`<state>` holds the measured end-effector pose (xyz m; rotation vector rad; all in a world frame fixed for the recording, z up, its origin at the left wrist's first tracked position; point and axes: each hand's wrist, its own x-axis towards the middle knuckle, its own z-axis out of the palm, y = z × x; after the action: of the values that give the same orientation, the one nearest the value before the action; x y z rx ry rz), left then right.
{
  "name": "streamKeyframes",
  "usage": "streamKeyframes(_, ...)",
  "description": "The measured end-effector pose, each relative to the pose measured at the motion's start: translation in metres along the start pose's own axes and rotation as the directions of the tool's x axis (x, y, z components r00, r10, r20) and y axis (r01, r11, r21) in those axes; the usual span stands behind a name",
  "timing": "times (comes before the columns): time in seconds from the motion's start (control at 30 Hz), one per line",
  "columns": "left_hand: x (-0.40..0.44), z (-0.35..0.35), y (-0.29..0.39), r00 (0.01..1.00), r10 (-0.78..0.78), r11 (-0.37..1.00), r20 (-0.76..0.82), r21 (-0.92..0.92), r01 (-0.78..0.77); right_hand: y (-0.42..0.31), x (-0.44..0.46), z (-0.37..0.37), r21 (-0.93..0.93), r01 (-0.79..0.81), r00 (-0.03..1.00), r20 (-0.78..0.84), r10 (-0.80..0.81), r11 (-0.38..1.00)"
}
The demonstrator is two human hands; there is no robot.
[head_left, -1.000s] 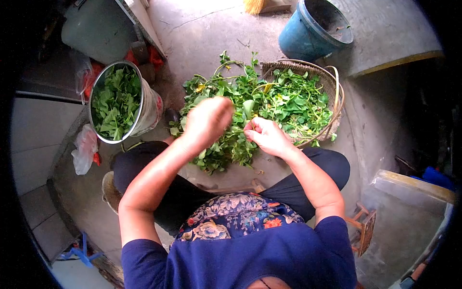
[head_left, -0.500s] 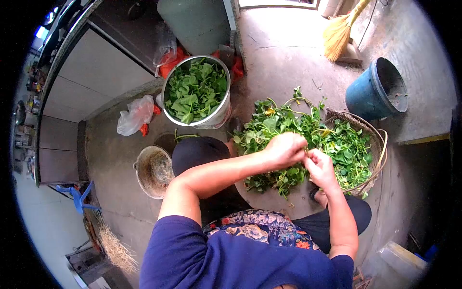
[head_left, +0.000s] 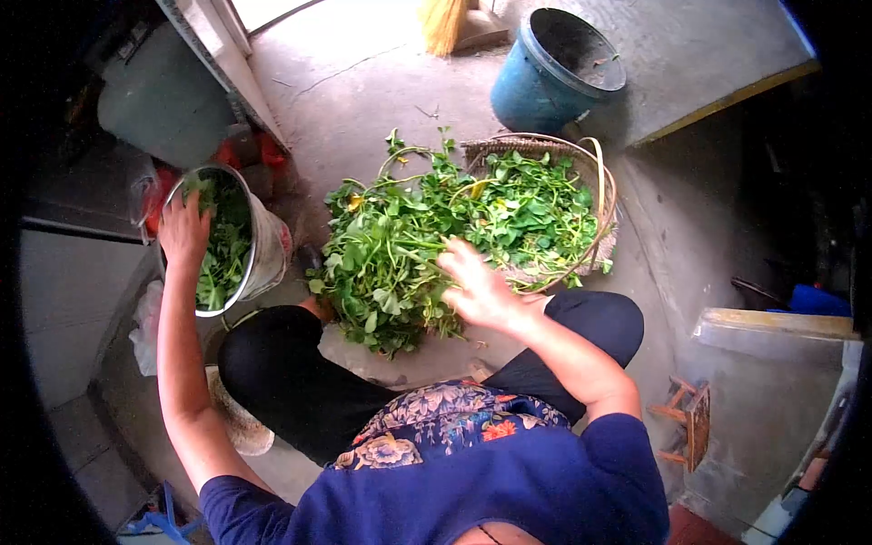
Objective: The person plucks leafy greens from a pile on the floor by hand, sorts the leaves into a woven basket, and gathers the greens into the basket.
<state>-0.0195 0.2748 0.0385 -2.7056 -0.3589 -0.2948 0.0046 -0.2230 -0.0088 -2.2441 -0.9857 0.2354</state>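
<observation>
My left hand [head_left: 185,229] is over the left rim of a white bucket [head_left: 270,247], its fingers spread above the green leaves [head_left: 227,250] inside. Whether a leaf lies under the fingertips is hard to tell. On the floor between my knees is a heap of leafy green stems [head_left: 386,263]. My right hand [head_left: 477,283] is at the heap's right side, fingers apart, touching or just above some stems. Right of the heap, a wicker basket [head_left: 604,204] with a tall handle holds more green stems and leaves [head_left: 540,213].
A blue bucket [head_left: 536,86] stands behind the basket, with a straw broom [head_left: 442,25] further back. A small wooden stool [head_left: 698,425] is at the right. Beside my left knee are a plastic bag [head_left: 145,331] and a worn pail [head_left: 241,418].
My left hand has left my right hand and moved over to the white bucket. My right hand has opened and moved onto the heap's edge. The camera view has shifted.
</observation>
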Motion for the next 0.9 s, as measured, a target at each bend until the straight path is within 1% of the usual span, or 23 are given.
streamKeyframes(0.03,-0.007,0.026,0.0,0.973,-0.062,0.997,0.221,-0.04,0.073,0.009,0.003,-0.022,-0.053,-0.06,0.985,-0.167,0.05,0.997)
streamKeyframes(0.07,-0.02,0.06,-0.002,0.934,-0.091,0.988,0.344,-0.088,0.129,0.021,0.007,-0.053,-0.094,-0.123,0.94,-0.332,0.086,0.988)
streamKeyframes(0.1,-0.036,0.097,-0.003,0.935,-0.098,0.985,0.34,-0.103,0.141,0.036,0.006,-0.081,-0.182,-0.196,0.862,-0.501,0.081,0.964)
streamKeyframes(0.13,-0.045,0.12,-0.004,0.937,-0.104,0.982,0.333,-0.116,0.15,0.049,0.004,-0.111,-0.258,-0.29,0.793,-0.605,0.08,0.922)
streamKeyframes(0.17,-0.042,0.124,-0.002,0.932,-0.103,0.982,0.349,-0.112,0.15,0.065,-0.001,-0.137,-0.334,-0.366,0.744,-0.666,0.057,0.869)
streamKeyframes(0.2,-0.04,0.125,-0.001,0.925,-0.101,0.983,0.366,-0.106,0.149,0.1,-0.012,-0.15,-0.421,-0.512,0.689,-0.722,0.066,0.749)
streamKeyframes(0.23,-0.039,0.124,-0.001,0.917,-0.106,0.984,0.384,-0.094,0.153,0.134,-0.019,-0.159,-0.275,-0.608,0.623,-0.747,0.234,0.745)
streamKeyframes(0.27,-0.034,0.108,0.0,0.907,-0.086,0.988,0.412,-0.086,0.132,0.163,-0.024,-0.166,-0.12,-0.685,0.545,-0.738,0.397,0.718)
streamKeyframes(0.33,-0.012,0.051,0.0,0.877,-0.069,0.994,0.475,-0.042,0.101,0.197,-0.032,-0.171,0.208,-0.678,0.558,-0.478,0.679,0.705)
streamKeyframes(0.37,-0.002,0.041,-0.005,0.89,-0.055,0.998,0.452,0.017,0.054,0.191,-0.028,-0.171,0.511,-0.606,0.582,-0.238,0.778,0.61)
streamKeyframes(0.4,0.013,-0.015,0.019,0.876,-0.089,0.994,0.475,0.096,0.05,0.156,-0.017,-0.164,0.765,-0.448,0.51,-0.206,0.835,0.463)
streamKeyframes(0.47,0.028,-0.062,0.052,0.927,-0.047,0.996,0.372,0.091,0.014,0.176,-0.016,-0.17,0.655,-0.475,0.583,-0.266,0.767,0.588)
streamKeyframes(0.5,0.03,-0.066,0.073,0.969,0.04,0.999,0.244,0.025,-0.048,0.182,-0.015,-0.169,0.641,-0.46,0.575,-0.312,0.756,0.615)
streamKeyframes(0.53,0.027,-0.049,0.096,0.98,0.201,0.976,0.007,-0.087,-0.2,0.189,-0.015,-0.17,0.656,-0.455,0.534,-0.341,0.774,0.602)
streamKeyframes(0.57,0.022,-0.067,0.137,0.933,0.356,0.884,-0.051,-0.306,-0.354,0.198,-0.018,-0.173,0.651,-0.445,0.498,-0.39,0.774,0.615)
streamKeyframes(0.6,0.013,-0.071,0.183,0.894,0.434,0.861,0.111,-0.342,-0.375,0.21,-0.022,-0.177,0.645,-0.433,0.461,-0.442,0.769,0.63)
streamKeyframes(0.63,0.003,-0.066,0.23,0.772,0.508,0.861,0.382,-0.269,-0.433,0.23,-0.029,-0.181,0.615,-0.416,0.419,-0.525,0.741,0.67)
streamKeyframes(0.67,-0.019,-0.077,0.27,0.737,0.566,0.824,0.37,-0.275,-0.496,0.235,-0.036,-0.188,0.656,-0.391,0.376,-0.526,0.762,0.646)
streamKeyframes(0.7,-0.033,-0.074,0.306,0.639,0.583,0.799,0.502,-0.214,-0.562,0.238,-0.043,-0.195,0.694,-0.352,0.352,-0.524,0.776,0.628)
streamKeyframes(0.73,-0.051,-0.052,0.327,0.55,0.609,0.764,0.572,-0.238,-0.599,0.228,-0.044,-0.205,0.71,-0.335,0.329,-0.527,0.783,0.619)
streamKeyframes(0.77,-0.069,-0.04,0.344,0.481,0.611,0.711,0.629,-0.17,-0.682,0.221,-0.048,-0.212,0.769,-0.309,0.299,-0.48,0.824,0.56)
streamKeyframes(0.87,-0.121,0.026,0.373,0.515,0.571,0.701,0.64,-0.052,-0.712,0.206,-0.04,-0.218,0.913,-0.178,0.254,-0.318,0.914,0.367)
streamKeyframes(0.9,-0.146,0.068,0.383,0.623,0.561,0.73,0.545,0.029,-0.683,0.204,-0.037,-0.218,0.945,-0.112,0.259,-0.271,0.927,0.308)
